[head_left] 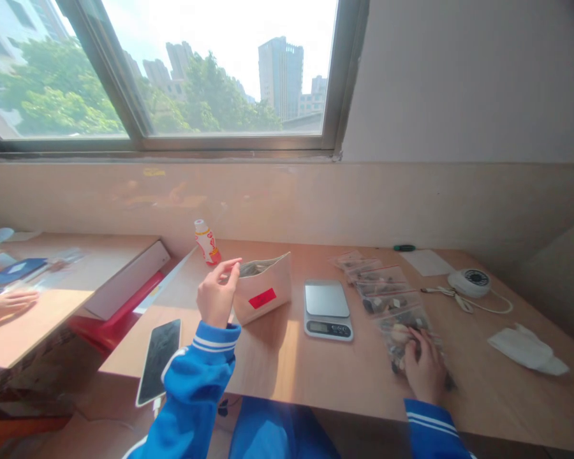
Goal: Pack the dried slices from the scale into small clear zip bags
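My left hand point(217, 293) pinches the left end of the rim of a cream box-like pouch point(272, 284) with a red label. The pouch stands upright with its top gaping; its contents are mostly hidden from this angle. Over on the right, my right hand point(425, 368) has its fingers bent down onto the nearest clear zip bag point(404, 317), which holds dark and pale pebble-like pieces. Several similar zip bags point(380, 279) overlap in a row behind it. Between the pouch and the bags sits a kitchen scale point(328, 303) with nothing on its plate.
A drink bottle point(207, 242) stands behind the pouch, and a phone point(159, 360) overhangs the left table edge. To the right are a white round fan-like device point(469, 282) with a cable, a crumpled tissue point(527, 349), paper point(428, 262) and a green-handled tool point(404, 248). Another person's hand point(9, 305) rests on the neighbouring table.
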Action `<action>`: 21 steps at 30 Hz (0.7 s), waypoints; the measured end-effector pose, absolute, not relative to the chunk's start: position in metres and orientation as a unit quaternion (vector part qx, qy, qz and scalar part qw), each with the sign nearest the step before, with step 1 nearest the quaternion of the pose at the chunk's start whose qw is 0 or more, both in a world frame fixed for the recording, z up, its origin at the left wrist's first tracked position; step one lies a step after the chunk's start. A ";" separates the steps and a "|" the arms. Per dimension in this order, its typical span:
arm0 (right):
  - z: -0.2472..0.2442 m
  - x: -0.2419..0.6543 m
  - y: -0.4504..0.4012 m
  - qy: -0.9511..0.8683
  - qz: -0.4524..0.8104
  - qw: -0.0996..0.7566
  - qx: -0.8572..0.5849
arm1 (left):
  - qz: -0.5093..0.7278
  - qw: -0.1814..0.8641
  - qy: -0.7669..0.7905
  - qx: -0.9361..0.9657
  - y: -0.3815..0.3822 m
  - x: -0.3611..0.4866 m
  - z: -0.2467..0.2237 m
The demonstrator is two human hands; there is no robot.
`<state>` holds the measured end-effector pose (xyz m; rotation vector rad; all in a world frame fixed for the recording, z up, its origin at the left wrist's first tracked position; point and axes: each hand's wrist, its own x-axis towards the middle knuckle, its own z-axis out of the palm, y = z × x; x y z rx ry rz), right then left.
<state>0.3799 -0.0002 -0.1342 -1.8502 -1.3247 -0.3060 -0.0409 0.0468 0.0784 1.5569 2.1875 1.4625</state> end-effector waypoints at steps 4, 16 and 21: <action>-0.134 0.380 0.000 -0.526 -0.123 0.404 -0.739 | 0.487 0.103 0.707 0.503 0.049 -0.043 0.086; -0.133 0.381 -0.001 -0.530 -0.122 0.405 -0.735 | 0.618 0.177 0.664 0.381 0.025 -0.040 0.021; -0.134 0.380 -0.001 -0.530 -0.120 0.409 -0.733 | 0.617 0.198 0.683 0.337 0.007 -0.044 -0.024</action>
